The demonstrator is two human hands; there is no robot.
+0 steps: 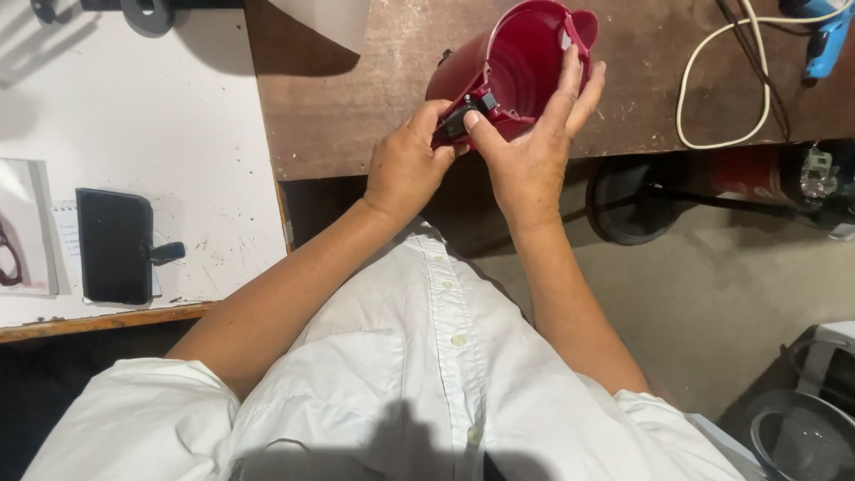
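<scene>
Both hands hold a red jug (521, 62) above the desk's (356, 116) near edge. Right hand (530, 160) wraps the rim; left hand (405, 165) fingers pinch a small black part (468, 114). Steady grip, gentle pressure suits this.

Black phone (114, 245) on white tabletop (134, 116), white cable (712, 89), blue tool (826, 40)

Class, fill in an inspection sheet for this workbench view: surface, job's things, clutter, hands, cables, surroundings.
Surface: worn brown bench beside a white board.
Job's things: dark red plastic housing, tilted, open end toward the camera; small black part at its rim.
Clutter: black phone, notepad.
Hands: left hand pinches the black part; right hand grips the housing rim.
Cables: white cable looped on the bench.
Surroundings: blue tool, round bowl on the floor.
</scene>
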